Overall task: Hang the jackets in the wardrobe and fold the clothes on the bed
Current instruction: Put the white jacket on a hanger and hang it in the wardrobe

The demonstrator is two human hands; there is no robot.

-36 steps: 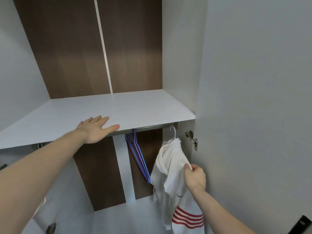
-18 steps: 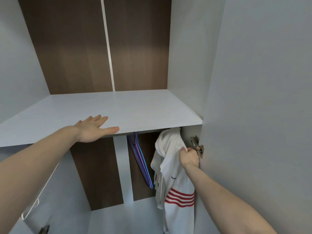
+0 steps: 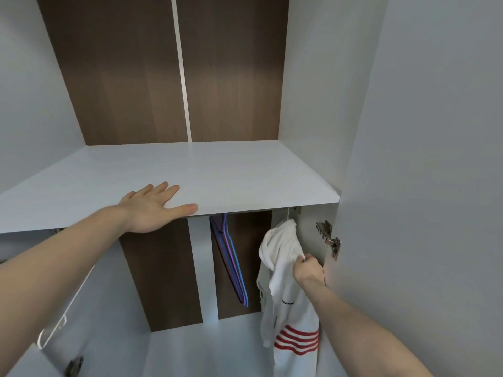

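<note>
Since a second ago the right hand (image 3: 307, 270) has carried the white jacket (image 3: 288, 289) up and toward the right side panel, so that it now hangs at lower right of centre under the shelf (image 3: 245, 172), its hook reaching up toward the rail hidden behind the shelf edge. That hand pinches a fold of shoulder cloth, fingers curled tight; the fabric looks soft, light and limp, so I judge it better steered by the hanger's neck than by cloth. Further in, the left hand (image 3: 152, 208) lies flat with fingers spread on the shelf, and purple and blue hangers (image 3: 231, 262) hang behind.

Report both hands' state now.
Left hand: open, flat on the shelf.
Right hand: closed, gripping the white jacket.
</note>
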